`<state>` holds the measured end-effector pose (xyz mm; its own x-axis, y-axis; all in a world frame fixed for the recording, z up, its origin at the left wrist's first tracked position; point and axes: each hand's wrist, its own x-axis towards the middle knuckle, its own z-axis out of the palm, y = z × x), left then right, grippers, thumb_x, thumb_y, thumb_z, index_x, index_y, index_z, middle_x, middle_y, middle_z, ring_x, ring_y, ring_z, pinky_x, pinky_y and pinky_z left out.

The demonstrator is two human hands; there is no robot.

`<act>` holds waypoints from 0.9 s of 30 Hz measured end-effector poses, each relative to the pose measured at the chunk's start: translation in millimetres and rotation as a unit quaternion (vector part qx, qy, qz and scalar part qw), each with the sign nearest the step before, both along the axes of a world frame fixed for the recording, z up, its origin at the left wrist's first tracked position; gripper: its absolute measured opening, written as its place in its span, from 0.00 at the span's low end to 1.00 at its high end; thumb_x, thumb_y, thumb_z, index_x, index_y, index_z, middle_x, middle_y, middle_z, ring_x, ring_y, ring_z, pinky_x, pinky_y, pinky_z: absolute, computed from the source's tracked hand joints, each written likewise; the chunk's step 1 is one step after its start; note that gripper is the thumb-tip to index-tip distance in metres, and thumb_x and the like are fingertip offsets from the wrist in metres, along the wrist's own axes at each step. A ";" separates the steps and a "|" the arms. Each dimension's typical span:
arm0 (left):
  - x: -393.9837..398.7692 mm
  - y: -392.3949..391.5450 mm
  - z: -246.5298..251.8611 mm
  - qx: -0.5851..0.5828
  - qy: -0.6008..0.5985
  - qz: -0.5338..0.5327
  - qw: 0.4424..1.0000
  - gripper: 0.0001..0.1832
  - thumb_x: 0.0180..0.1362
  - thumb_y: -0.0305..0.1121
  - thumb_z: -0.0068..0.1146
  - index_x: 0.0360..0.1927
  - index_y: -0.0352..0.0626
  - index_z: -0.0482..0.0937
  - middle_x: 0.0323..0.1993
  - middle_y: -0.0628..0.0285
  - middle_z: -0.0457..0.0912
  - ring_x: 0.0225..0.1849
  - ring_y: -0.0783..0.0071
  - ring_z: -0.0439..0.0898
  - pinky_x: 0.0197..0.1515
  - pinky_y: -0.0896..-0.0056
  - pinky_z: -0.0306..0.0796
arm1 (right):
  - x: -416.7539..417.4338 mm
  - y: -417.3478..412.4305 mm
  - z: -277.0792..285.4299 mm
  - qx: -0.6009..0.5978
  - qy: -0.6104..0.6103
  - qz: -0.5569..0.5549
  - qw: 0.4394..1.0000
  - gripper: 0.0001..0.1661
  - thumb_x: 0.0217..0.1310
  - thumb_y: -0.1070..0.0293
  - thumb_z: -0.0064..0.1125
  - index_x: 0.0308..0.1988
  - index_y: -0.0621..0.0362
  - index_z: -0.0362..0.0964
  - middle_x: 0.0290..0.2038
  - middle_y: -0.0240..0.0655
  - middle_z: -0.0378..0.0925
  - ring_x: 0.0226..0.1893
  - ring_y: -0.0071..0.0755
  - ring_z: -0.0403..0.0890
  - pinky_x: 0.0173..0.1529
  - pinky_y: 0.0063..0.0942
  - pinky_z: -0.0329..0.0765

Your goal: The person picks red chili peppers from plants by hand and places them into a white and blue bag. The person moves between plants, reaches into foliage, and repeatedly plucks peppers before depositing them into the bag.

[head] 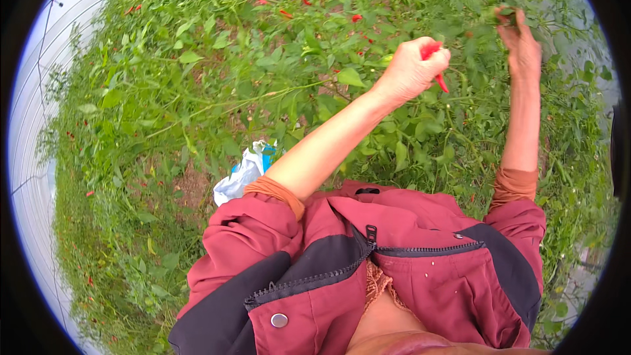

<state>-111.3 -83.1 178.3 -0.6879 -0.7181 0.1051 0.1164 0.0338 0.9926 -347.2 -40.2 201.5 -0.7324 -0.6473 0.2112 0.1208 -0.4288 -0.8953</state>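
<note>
My left hand (413,65) is closed in a fist around red chili peppers (441,83). One pointed tip hangs below the fist, and more red shows between the fingers; how many it holds is hidden. Farther right, my right hand (521,49) reaches up into the foliage of the pepper plants (404,128). Its fingertips are blurred around a dark green leaf (508,16), and I cannot make out whether they grip it. Other red chili peppers, among them one hanging pepper (357,18) and another pepper (286,13), show among the leaves left of my hands.
A white and blue plastic bag (242,173) sits low among the plants, beside my left elbow. Long stems (236,104) cross in front of me. Bare soil (191,185) shows between plants. The ribbed cover of a greenhouse tunnel (30,123) curves along the left.
</note>
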 end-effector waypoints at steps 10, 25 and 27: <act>219.4 34.7 -15.1 0.163 -0.088 -0.007 0.983 0.12 0.50 0.39 0.56 0.27 0.43 0.69 0.15 0.72 0.65 0.14 0.88 0.61 0.14 0.85 0.53 | -5.5 -3.1 0.0 0.197 0.344 -0.220 0.891 0.29 0.50 0.45 0.57 0.42 0.60 0.72 0.38 0.34 0.73 0.39 0.28 0.71 0.48 0.25 0.64; 179.0 -153.8 -139.4 -0.042 -0.197 0.152 0.967 0.17 0.49 0.34 0.53 0.43 0.40 0.68 0.33 0.60 0.72 0.29 0.75 0.70 0.29 0.74 0.64 | 299.5 6.6 39.8 -0.016 0.575 0.466 0.672 0.15 0.50 0.67 0.54 0.39 0.62 0.69 0.38 0.43 0.72 0.39 0.45 0.74 0.43 0.34 0.72; 130.1 -161.6 -137.8 -0.028 -0.223 0.082 0.971 0.20 0.49 0.34 0.53 0.46 0.40 0.67 0.37 0.58 0.72 0.33 0.73 0.71 0.32 0.73 0.66 | 348.6 -13.0 19.8 -0.048 0.591 0.463 0.659 0.15 0.51 0.66 0.52 0.38 0.64 0.68 0.36 0.44 0.71 0.40 0.45 0.73 0.42 0.36 0.72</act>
